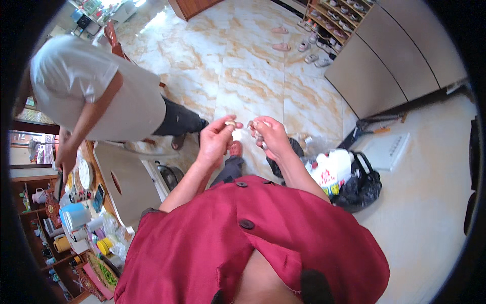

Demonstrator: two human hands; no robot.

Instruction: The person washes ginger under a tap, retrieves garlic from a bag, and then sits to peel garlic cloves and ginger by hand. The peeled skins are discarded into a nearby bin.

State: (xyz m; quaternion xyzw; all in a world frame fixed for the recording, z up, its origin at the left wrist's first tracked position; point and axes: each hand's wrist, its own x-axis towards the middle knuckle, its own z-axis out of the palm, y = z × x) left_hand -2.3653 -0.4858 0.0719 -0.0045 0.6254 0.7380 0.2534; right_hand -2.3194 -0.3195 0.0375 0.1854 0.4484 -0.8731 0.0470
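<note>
My left hand [215, 143] is raised in front of my chest. Between its thumb and fingertips sits a small pale piece [230, 123] that looks like a garlic clove. Close by on the right, my right hand [272, 136] is curled around several small whitish pieces [259, 139], also clove-like, partly hidden by the fingers. A narrow gap separates the two hands. Below them I see my foot [235, 148] on the marbled tile floor [250, 91].
Plastic bags [334, 171] lie to my right beside a flat white box [383, 152]. A person in a white shirt [102, 91] leans over the cluttered table [88, 148] on my left, holding a knife [58, 186]. Shoes [311, 58] lie by a rack [341, 17].
</note>
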